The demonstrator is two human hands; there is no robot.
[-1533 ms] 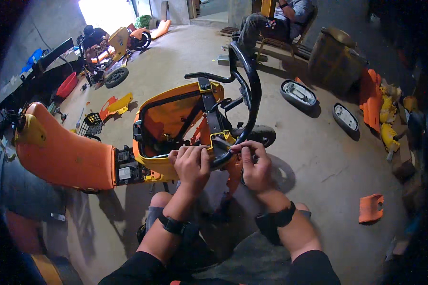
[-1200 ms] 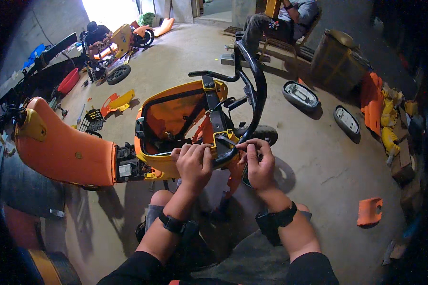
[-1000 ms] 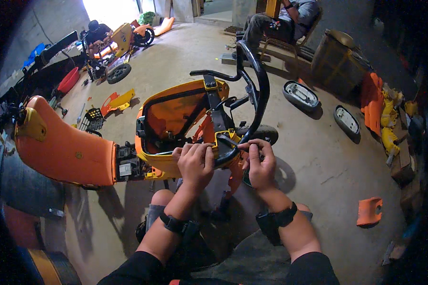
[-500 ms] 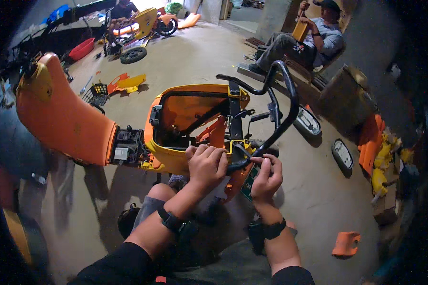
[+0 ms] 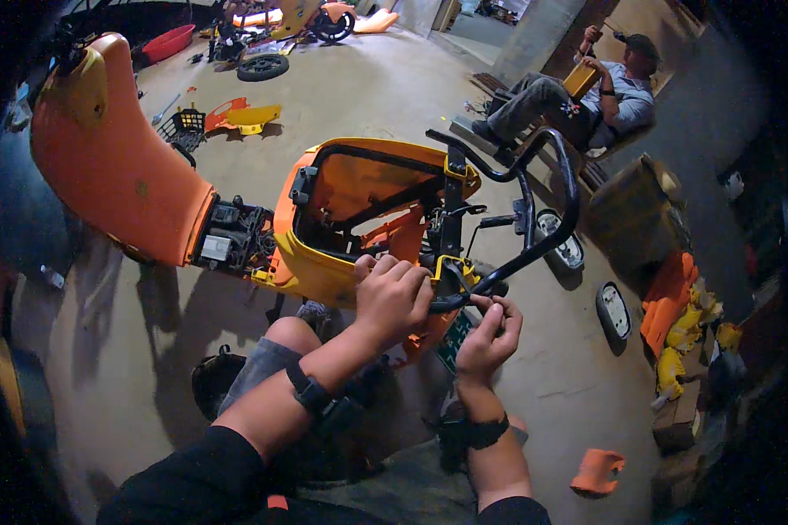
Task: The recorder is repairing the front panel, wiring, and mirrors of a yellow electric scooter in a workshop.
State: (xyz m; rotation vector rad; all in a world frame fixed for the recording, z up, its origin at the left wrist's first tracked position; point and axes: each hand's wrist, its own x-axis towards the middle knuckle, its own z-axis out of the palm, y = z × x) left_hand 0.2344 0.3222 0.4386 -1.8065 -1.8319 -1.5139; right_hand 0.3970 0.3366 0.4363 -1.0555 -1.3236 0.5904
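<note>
- Black tube handlebar is what both hands work on; its lower end comes down to a yellow clamp at the front of the scooter body.
- L hand: closed over the lower end of the bar, right by the clamp, knuckles up. Wrapped tight, nothing else in it.
- R hand: just beside and below the L, fingers pinched on a small part under the bar end. Too small and dark to tell what; looks closed on it.
- Bar's long axis runs from the grip up and away to the person's right, then loops back left over the open body shell. So the free length lies away from both hands; the joint is at the hands.
- L hand is nearer the clamp, R nearer the underside of the tube.
- Further out: orange seat panel to the left, loose orange piece on the concrete floor, a seated person at the back.
</note>
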